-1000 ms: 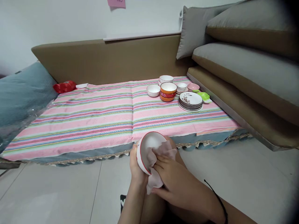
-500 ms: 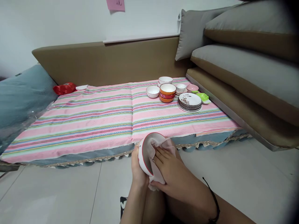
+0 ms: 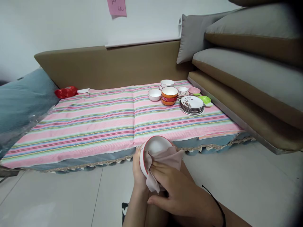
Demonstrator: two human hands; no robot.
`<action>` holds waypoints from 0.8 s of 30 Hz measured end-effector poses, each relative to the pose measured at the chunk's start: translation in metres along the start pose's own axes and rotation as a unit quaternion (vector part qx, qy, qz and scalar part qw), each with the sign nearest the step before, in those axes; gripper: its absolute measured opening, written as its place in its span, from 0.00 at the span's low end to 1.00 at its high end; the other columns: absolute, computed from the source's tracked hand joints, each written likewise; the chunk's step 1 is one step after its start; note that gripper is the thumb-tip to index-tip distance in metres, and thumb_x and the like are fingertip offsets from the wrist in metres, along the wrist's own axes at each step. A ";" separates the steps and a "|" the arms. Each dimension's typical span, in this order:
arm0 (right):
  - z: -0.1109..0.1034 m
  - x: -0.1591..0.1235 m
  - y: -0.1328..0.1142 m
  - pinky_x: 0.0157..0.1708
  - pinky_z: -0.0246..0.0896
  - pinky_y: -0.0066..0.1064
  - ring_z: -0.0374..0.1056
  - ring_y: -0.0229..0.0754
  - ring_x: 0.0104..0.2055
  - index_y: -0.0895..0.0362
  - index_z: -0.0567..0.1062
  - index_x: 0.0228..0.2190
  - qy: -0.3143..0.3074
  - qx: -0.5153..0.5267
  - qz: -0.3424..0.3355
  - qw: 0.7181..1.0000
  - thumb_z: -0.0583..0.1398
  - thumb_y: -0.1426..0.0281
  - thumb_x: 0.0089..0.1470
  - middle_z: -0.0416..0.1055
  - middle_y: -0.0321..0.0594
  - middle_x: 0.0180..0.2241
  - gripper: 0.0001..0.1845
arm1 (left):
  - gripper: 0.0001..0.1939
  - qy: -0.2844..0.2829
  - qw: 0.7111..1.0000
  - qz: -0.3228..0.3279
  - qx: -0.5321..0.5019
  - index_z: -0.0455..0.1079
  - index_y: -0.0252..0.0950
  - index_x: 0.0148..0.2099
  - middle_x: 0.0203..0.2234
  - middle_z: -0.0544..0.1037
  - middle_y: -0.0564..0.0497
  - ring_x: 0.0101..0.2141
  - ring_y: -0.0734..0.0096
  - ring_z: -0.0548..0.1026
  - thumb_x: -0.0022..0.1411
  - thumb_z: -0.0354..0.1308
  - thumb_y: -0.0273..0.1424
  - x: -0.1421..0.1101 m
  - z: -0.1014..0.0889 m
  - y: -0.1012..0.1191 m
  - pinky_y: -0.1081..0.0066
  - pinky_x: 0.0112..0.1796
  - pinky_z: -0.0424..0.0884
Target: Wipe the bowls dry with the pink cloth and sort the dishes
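A white bowl with a red rim is tilted over my lap, its opening turned up and toward my right. My left hand grips it from the left side and below, the fingertips hidden behind it. With its fingers inside the bowl, my right hand presses a pale pink cloth against the inner wall. Part of the cloth drapes over the rim, and the right thumb sticks out apart from it.
On the striped cover ahead stand a single white bowl, stacked orange and red bowls, a stack of plates, small white dishes and a green dish. Thick cushions rise at the right. A red bundle lies far left.
My right hand and the cloth have slid about inside the bowl, now lower toward its near rim. The bowl has tilted slightly in my left hand, and the view has tipped up a little.
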State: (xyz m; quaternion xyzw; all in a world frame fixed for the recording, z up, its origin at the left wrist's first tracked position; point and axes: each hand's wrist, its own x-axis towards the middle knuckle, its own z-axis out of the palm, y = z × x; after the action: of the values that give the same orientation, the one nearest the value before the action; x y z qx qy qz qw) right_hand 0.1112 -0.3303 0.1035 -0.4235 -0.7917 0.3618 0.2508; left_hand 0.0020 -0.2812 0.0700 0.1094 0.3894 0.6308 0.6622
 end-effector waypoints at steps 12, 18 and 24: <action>0.005 -0.001 0.023 0.63 0.50 0.49 0.56 0.56 0.63 0.68 0.67 0.54 0.045 -0.209 -0.022 0.977 0.61 0.65 0.55 0.65 0.58 0.57 0.29 | 0.17 -0.005 1.000 -0.019 0.021 0.74 0.33 0.32 0.26 0.79 0.49 0.31 0.62 0.77 0.45 0.64 0.41 0.000 0.003 0.006 0.66 0.37 0.73; 0.002 0.001 0.011 0.57 0.59 0.37 0.68 0.45 0.50 0.61 0.72 0.44 -0.009 -0.119 -0.071 0.990 0.52 0.76 0.59 0.74 0.46 0.45 0.13 | 0.17 0.008 1.000 0.018 0.010 0.74 0.33 0.33 0.26 0.78 0.51 0.29 0.68 0.75 0.47 0.64 0.43 0.004 0.000 0.013 0.70 0.34 0.72; 0.002 0.000 0.002 0.50 0.63 0.32 0.68 0.42 0.47 0.57 0.71 0.40 -0.007 -0.019 -0.023 1.000 0.60 0.73 0.54 0.73 0.40 0.43 0.10 | 0.15 0.021 0.999 0.021 0.014 0.70 0.35 0.24 0.18 0.71 0.57 0.21 0.78 0.68 0.41 0.70 0.39 0.007 -0.004 0.008 0.76 0.25 0.68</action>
State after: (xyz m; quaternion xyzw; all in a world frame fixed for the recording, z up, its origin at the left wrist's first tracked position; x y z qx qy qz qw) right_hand 0.1110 -0.3303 0.1009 -0.4077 -0.8098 0.3432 0.2456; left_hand -0.0073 -0.2748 0.0695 0.1136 0.4094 0.6414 0.6388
